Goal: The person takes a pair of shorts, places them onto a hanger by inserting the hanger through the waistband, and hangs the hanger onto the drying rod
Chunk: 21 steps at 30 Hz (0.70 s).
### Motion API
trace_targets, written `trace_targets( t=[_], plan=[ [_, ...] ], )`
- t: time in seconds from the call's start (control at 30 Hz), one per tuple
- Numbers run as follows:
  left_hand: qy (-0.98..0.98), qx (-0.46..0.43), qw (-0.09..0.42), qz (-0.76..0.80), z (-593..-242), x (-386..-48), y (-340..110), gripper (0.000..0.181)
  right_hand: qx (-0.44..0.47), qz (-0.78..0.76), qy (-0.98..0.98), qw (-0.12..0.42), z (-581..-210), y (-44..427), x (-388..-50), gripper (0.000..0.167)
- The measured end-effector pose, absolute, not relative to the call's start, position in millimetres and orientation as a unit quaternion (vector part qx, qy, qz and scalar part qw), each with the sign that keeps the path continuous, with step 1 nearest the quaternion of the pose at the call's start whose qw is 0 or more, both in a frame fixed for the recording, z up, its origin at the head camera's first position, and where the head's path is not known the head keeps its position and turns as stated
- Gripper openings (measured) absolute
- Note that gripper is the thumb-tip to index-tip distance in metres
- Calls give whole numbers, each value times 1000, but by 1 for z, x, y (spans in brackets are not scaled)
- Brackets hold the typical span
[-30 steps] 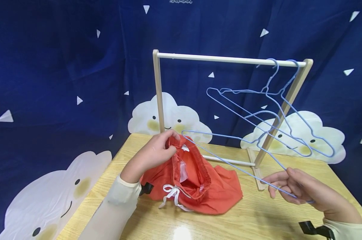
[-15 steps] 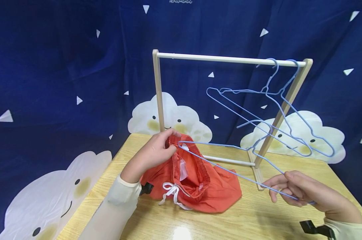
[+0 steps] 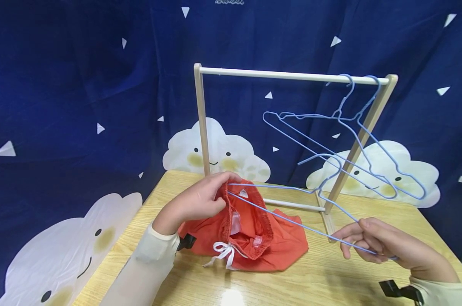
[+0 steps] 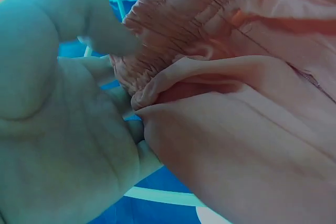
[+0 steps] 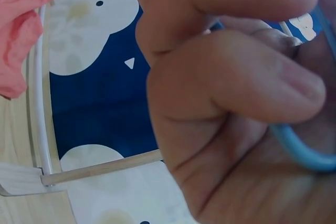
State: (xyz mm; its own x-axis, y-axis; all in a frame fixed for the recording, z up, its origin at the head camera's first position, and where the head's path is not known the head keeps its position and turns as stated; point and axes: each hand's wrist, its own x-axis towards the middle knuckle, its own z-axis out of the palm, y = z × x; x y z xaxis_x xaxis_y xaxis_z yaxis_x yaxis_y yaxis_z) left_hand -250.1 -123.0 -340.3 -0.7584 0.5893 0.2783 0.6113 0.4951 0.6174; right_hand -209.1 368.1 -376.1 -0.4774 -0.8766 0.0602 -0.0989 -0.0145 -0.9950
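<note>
Red shorts (image 3: 288, 244) with a gathered elastic waistband (image 3: 267, 221) and a white drawstring bow (image 3: 224, 250) lie on the table, their waist opening facing up. My left hand (image 3: 200, 199) grips the left side of that waistband; the left wrist view shows the hand (image 4: 68, 114) at the gathered fabric (image 4: 173, 19). In my right hand (image 3: 386, 244), a blue wire hanger (image 3: 340, 207) is held by its right end, hook up. Its left end reaches into the waist opening near my left fingers, its tip hidden. Curled fingers (image 5: 236, 77) surround the blue wire (image 5: 296, 153) in the right wrist view.
A wooden rack with a white top rail (image 3: 269, 74) stands behind the shorts. Two more blue hangers (image 3: 355, 127) hang at its right end. The rack's right foot (image 3: 328, 221) is near my right hand. A dark blue cloud-printed curtain (image 3: 101, 63) surrounds the wooden table (image 3: 192, 280).
The hanger has moved left and down, its left end passing from above the waistband into the opening. My left hand has shifted slightly right with the waistband.
</note>
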Motion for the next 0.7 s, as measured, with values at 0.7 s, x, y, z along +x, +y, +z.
trace_targets(
  t=[0.7],
  plan=[
    [-845,-402,56,-347,-344,-247,-107,39,-345,-587,655,327,-377,336,-205,67]
  ],
)
